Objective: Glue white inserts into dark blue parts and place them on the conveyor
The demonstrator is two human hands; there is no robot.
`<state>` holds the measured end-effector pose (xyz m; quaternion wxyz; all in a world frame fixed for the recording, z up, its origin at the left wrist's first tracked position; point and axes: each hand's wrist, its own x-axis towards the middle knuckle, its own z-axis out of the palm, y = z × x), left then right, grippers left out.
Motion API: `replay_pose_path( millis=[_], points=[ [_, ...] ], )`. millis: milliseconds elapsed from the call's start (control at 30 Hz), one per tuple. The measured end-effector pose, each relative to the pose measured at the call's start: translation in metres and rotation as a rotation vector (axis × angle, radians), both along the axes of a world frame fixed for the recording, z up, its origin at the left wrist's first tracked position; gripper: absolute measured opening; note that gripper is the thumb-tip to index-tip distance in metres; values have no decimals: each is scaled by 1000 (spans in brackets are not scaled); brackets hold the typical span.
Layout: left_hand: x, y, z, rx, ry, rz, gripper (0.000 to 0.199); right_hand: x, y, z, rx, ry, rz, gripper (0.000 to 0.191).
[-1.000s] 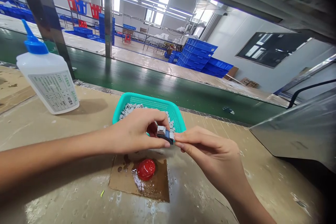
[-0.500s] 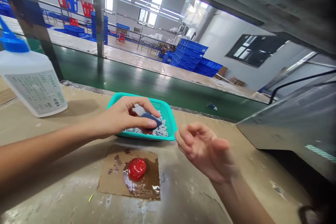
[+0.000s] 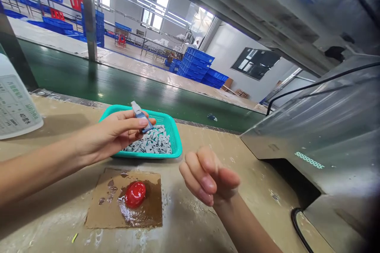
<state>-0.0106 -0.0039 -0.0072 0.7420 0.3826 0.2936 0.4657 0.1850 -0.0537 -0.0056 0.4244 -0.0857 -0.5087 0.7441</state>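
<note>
My left hand (image 3: 118, 130) is closed, pinching a small grey-and-dark-blue plastic part (image 3: 142, 116) between thumb and fingers, its pale grey end pointing up. Below it is a turquoise basket (image 3: 177, 142) with many small light-grey pieces (image 3: 156, 142) in it. My right hand (image 3: 208, 178) hovers over the table to the right of the basket, fingers loosely curled and thumb apart, with nothing visible in it. Nearer to me, a glossy red round object (image 3: 135, 195) sits on a wet-stained cardboard square (image 3: 99, 209).
A white bottle (image 3: 18, 99) with a printed label stands at the left. Beyond the table (image 3: 204, 136) runs a green conveyor belt (image 3: 142, 95) bearing a small dark-and-light part (image 3: 211, 117). A metal housing (image 3: 332, 134) with a black cable (image 3: 299, 229) bounds the right side.
My left hand has turned and drawn back from over the basket, raising the part's grey end. My right hand's fingers have curled inward. The camera view has swung to the right.
</note>
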Motion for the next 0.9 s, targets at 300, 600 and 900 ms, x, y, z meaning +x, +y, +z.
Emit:
replay_pose_path(
  millis=[300,600,900],
  points=[
    [1,-3,-1,96,-58,-208,24,-2,5,4,-128,-204,-141,11],
    [-3,8,-5,311,89,-177,32,-1,14,-6,-107,-491,-350,13],
    [-31,60,0,221,146,4,37,-22,88,-3,866,-1745,-512,20]
  ],
)
